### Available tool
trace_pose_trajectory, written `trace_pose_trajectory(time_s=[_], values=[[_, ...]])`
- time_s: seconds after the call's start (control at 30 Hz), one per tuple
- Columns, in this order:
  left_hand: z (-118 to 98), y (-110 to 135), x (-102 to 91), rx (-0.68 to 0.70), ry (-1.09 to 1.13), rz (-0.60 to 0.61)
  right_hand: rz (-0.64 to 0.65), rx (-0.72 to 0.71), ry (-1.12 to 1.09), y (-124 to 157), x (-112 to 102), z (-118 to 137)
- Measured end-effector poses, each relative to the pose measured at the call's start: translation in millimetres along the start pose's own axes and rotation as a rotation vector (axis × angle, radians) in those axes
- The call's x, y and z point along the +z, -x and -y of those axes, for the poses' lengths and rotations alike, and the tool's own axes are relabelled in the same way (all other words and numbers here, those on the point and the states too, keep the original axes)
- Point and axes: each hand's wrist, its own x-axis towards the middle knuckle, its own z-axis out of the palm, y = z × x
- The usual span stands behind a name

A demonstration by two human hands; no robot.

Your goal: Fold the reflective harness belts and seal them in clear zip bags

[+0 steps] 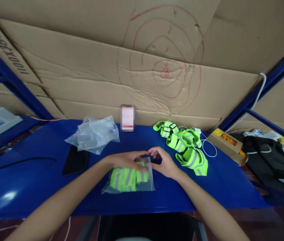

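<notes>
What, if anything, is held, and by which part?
The left hand holds the clear bag at its far side, thumb on top; whether the right hand grips it cannot be told.

Your workshop-style workstation, blue bench (167, 199) before you, blue metal upright (16, 87), corrugated cardboard backing (81, 63), clear plastic bags (96, 134)

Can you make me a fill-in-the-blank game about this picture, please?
1. The bright bundle is ____ the clear plastic bag under the left hand.
2. The table is coloured ____.
3. The rings drawn on the cardboard are ____.
4. The loose bright straps lie to the ____ of that bag.

Missing words: inside; blue; red; right.
</notes>
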Motion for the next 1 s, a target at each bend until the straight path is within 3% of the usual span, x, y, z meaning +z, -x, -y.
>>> trace_pose_trajectory(time_s=[0.17,0.3,0.37,0.43,0.57,0.63,0.8,1.0], values=[[0.0,-1.0,6.9,0.001,-0.085,-0.063,-0.046,0.153,-0.120,-1.2,8.6,-4.9],[0.6,4.4,2.9,0.002,-0.007,-0.074,-0.185,0.190,-0.191,-6.1,-4.7,-7.7],[0.2,5.8,2.5,0.011,0.013,-0.137,-0.229,0.214,-0.207,-8.2,-12.8,-7.6],[-0.9,5.9,2.8,0.027,0.003,-0.234,-0.190,0.230,-0.227,-8.6,-15.9,-6.1],[-3.4,4.9,3.0,0.065,0.066,-0.368,0.099,0.231,-0.251,-4.6,-5.2,-3.3],[-3.0,4.2,2.6,0.065,0.123,-0.433,0.182,0.255,-0.228,-2.8,1.2,-3.9],[4.3,-0.4,0.6,0.056,0.193,-0.623,0.140,0.365,-0.217,-3.7,0.5,-7.4],[8.2,-4.8,-2.3,0.166,-0.093,-0.739,0.167,0.402,-0.154,-2.1,-2.5,-7.7]])
